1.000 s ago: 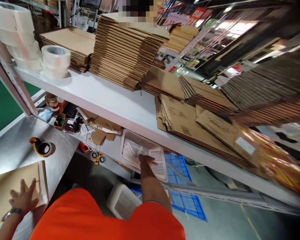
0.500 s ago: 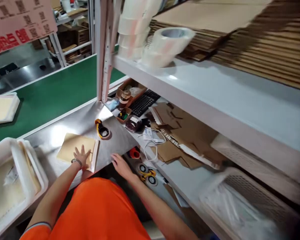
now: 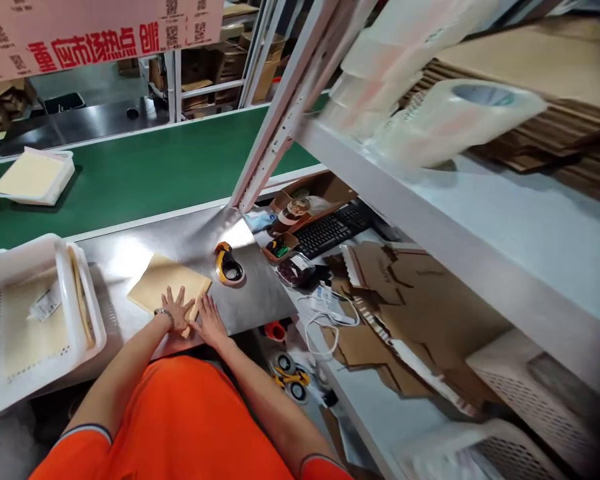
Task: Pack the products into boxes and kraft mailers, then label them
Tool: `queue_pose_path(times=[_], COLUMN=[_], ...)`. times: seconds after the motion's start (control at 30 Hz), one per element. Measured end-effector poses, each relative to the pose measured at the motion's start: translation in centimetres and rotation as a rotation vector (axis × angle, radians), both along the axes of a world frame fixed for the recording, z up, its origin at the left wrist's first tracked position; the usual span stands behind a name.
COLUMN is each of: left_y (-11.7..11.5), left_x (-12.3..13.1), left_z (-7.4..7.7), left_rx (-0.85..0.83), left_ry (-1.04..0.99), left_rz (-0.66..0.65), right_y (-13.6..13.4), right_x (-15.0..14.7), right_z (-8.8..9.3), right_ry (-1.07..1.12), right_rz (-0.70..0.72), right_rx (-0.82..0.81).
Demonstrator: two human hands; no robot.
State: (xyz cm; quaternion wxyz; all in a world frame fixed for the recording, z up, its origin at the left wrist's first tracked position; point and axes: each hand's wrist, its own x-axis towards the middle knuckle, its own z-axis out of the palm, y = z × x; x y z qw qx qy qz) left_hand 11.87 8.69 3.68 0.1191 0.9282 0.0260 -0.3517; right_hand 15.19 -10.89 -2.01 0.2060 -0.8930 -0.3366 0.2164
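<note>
A yellowish padded envelope [image 3: 155, 280] lies flat on the metal table [image 3: 260, 300] in front of me. My left hand [image 3: 177, 311] rests on it with fingers spread. My right hand [image 3: 211, 322] lies on its right edge, where the flap is folded over; the fingers are stretched out, and the thumb comes close to the left hand. Just beyond the envelope's right side sits a yellow-and-black tape dispenser [image 3: 229, 265], touched by neither hand.
At left stands a white basket [image 3: 60, 300] with envelopes and a small packet. Behind runs a green conveyor [image 3: 180, 153] carrying another basket [image 3: 55, 187]. On the right are a shelf [image 3: 430, 220] with tape rolls, a keyboard [image 3: 330, 230], cardboard [image 3: 415, 300] and more dispensers [image 3: 293, 380].
My right hand has moved left from the table's edge onto the envelope. The white strip along the envelope's right side no longer shows; that side is folded over. The view has turned left.
</note>
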Motion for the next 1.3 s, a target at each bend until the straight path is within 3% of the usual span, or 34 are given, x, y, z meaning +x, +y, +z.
queue_pose_path(times=[0.23, 0.47, 0.57, 0.7, 0.77, 0.87, 0.97, 1.07, 1.17, 1.3], left_y=[-0.4, -0.5, -0.4, -0.1, 0.1, 0.3, 0.5, 2.4, 6.7, 15.6], left_x=[-1.3, -3.4, -4.4, -4.7, -4.2, -2.8, -1.6, -2.0, -4.3, -9.4], left_z=[-1.2, -2.8, -3.0, -2.4, -1.4, 1.1, 4.5, 8.5, 12.3, 16.2], left_rx=[0.015, 0.011, 0.019, -0.01, -0.046, -0.098, -0.13, -0.246, -0.314, -0.142], left_ry=[-0.09, -0.157, -0.185, -0.167, -0.149, -0.109, -0.15, -0.371, -0.672, -1.022], left_rz=[0.004, -0.002, 0.015, 0.023, 0.019, 0.046, 0.107, 0.109, 0.137, 0.365], right_y=[0.1, 3.1, 3.7, 3.7, 3.8, 4.1, 4.4, 4.8, 5.4, 7.7], right_x=[5.2, 9.5, 7.8, 2.4, 0.4, -0.3, -0.2, -1.2, -2.7, -3.5], right_z=[-0.8, -1.9, -2.6, -3.8, -3.8, -3.1, -2.5, -3.1, -4.5, -5.0], right_ry=[0.001, -0.022, -0.062, -0.116, -0.119, -0.125, -0.127, -0.143, -0.161, -0.209], right_rz=[0.077, -0.032, -0.072, -0.015, 0.008, -0.005, -0.012, -0.03, 0.078, 0.105], right_rx=[-0.048, -0.1, -0.078, -0.017, -0.035, -0.066, -0.085, -0.061, 0.044, 0.117])
